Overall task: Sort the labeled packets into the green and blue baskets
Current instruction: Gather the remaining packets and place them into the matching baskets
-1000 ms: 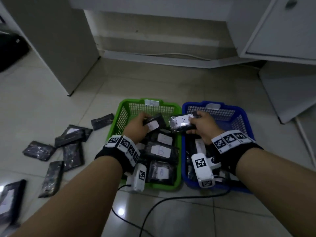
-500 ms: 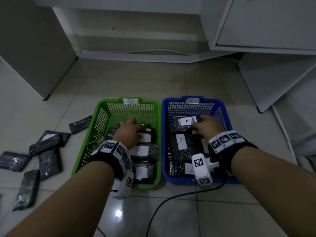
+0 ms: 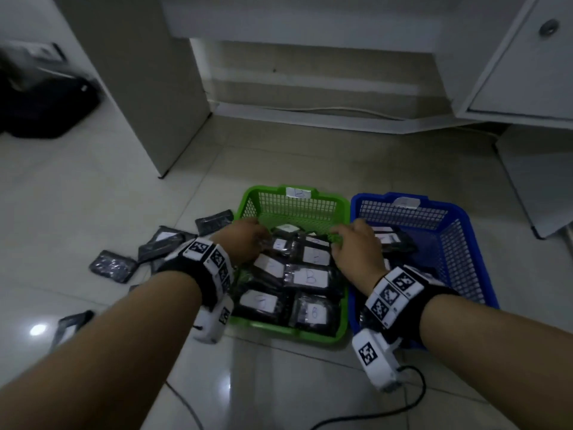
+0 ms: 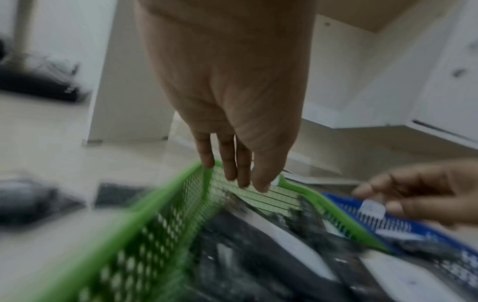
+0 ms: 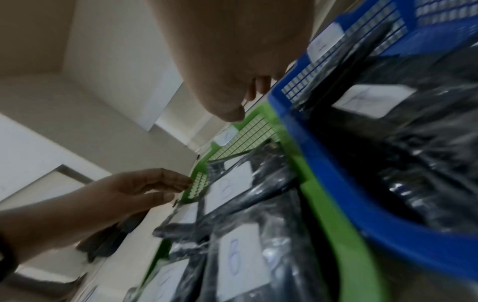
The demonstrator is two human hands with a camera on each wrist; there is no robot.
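The labeled packets are dark, glossy plastic pouches with white stickers, and most of them lie stacked in the green basket, several marked "B". More sit in the blue basket just beside it, and a scatter of unsorted ones lies on the floor to the left, near the green basket.

The left hand reaches over the green basket's left wall; in the left wrist view its fingers hang fairly straight, tips at the rim, holding nothing. The right hand hovers over the shared edge of the two baskets, its grip loosely curled; it appears to hold nothing, though the fingertips are partly hidden.

The packets look light and limp, with slick film that could slide from a loose pinch or off the pile. Taking one by an edge or corner, thumb on the sticker side, seems the safest hold and keeps the letter readable. The floor packets overlap, so lifting the top one first should avoid dragging its neighbours.
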